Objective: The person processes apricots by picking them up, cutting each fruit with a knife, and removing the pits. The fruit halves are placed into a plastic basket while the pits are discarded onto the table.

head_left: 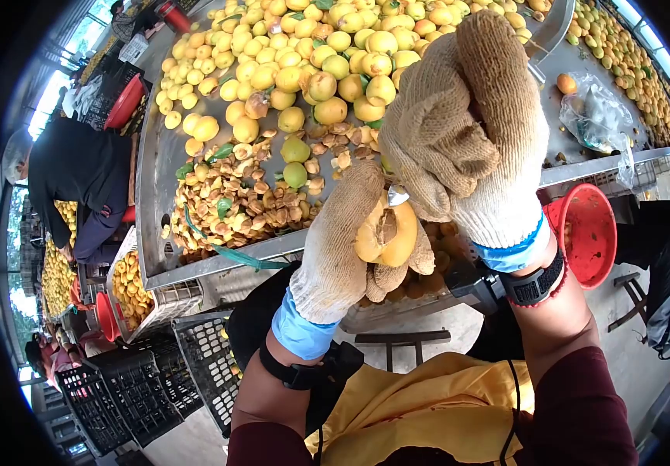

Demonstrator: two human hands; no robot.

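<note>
My left hand (343, 241), in a knitted glove with a blue cuff under it, is closed around a cut apricot (388, 234). The fruit lies opened, its hollow facing up. My right hand (467, 124), gloved the same way, forms a fist just above and to the right. A small shiny metal tip (398, 195) pokes out below that fist and touches the apricot's upper edge; the rest of this tool is hidden in the glove. Behind both hands, whole yellow apricots (288, 78) cover the metal table, with a heap of apricot pits (249, 194) nearer the left hand.
The metal table (152, 233) has a raised rim. A red basin (590, 233) stands to the right, below a plastic bag (595, 113). Black crates (133, 392) and a crate of apricots (131, 287) are at left, where another person (83, 179) bends over. A stool (401, 339) is below.
</note>
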